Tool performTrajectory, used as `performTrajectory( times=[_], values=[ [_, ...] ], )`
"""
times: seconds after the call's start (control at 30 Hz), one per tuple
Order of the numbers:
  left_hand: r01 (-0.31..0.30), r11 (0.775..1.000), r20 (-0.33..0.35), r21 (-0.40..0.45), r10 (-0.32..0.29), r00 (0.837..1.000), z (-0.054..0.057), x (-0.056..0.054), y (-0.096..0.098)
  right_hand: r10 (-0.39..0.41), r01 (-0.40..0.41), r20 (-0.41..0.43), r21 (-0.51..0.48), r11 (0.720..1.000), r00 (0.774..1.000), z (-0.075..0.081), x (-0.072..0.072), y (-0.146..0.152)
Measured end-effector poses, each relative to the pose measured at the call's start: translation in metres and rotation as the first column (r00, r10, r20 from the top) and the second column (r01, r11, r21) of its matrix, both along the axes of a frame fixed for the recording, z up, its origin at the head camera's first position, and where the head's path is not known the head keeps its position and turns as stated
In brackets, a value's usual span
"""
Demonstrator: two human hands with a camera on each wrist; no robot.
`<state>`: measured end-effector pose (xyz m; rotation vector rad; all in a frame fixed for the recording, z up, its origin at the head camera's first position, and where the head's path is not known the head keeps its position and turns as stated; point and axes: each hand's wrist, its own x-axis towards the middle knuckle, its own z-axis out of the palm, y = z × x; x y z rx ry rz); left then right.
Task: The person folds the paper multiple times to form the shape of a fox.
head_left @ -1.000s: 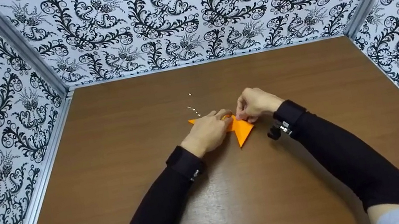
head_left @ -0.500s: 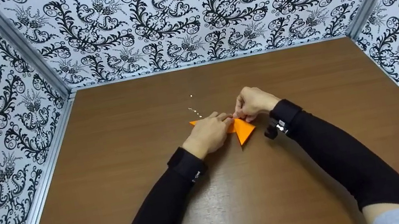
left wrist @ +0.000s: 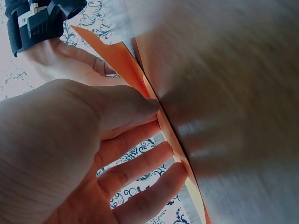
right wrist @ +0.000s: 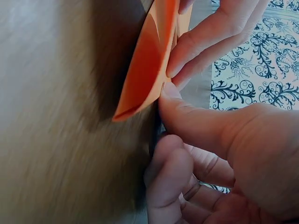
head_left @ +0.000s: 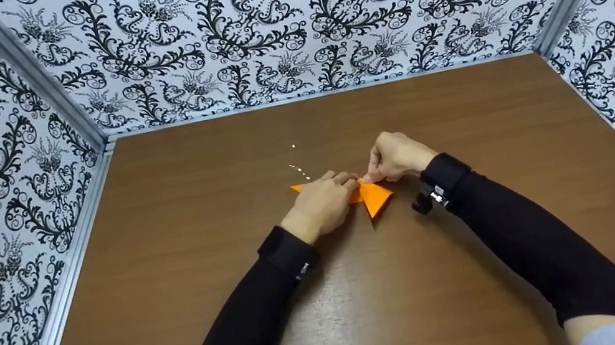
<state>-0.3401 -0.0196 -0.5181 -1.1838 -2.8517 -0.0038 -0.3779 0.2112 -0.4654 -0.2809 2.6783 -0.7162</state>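
Observation:
A folded sheet of orange paper lies on the brown table, one pointed corner aimed toward the person. Over its left part spreads my left hand; in the left wrist view its thumb and outstretched fingertips press along the paper. At the paper's far right edge, my right hand pinches the fold between thumb and curled index finger. The right wrist view has a raised flap of the paper bowing open off the table, its tip pointing away from the right thumb. Left-hand fingers cover the middle of the sheet.
Small white specks trail across the table just beyond the left hand. Patterned black-and-white walls with grey metal edging enclose the table at the back and sides. Each wrist wears a black strap with a camera.
The paper's near corner has lifted and drawn in slightly as the right fingers work at the far edge. The left hand stays in place on the sheet.

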Motion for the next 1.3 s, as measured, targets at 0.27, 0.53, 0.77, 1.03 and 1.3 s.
performTrajectory(
  times=[0.27, 0.53, 0.77, 1.03, 1.3],
  values=[
    [-0.029, 0.999, 0.067, -0.024, 0.031, 0.997, 0.030, 0.017, -0.001, 0.053, -0.053, -0.046, 0.007, 0.999, 0.998, -0.004, 0.012, 0.015],
    [-0.029, 0.999, 0.048, -0.027, 0.031, 0.998, 0.034, 0.022, -0.001, 0.065, -0.065, -0.099, 0.006, 0.998, 0.993, -0.011, 0.027, 0.028],
    [-0.041, 0.999, 0.071, -0.025, 0.043, 0.997, 0.032, 0.021, 0.000, 0.047, -0.050, -0.135, -0.019, 0.999, 0.990, -0.017, 0.041, 0.039],
    [-0.038, 0.999, 0.078, -0.019, 0.039, 0.996, 0.033, 0.024, -0.001, 0.023, -0.026, -0.115, -0.026, 0.999, 0.993, -0.017, 0.050, 0.046],
    [-0.035, 0.999, 0.090, -0.006, 0.035, 0.995, 0.033, 0.022, -0.003, 0.007, -0.013, -0.129, -0.051, 0.999, 0.992, -0.016, 0.052, 0.045]
  ],
)
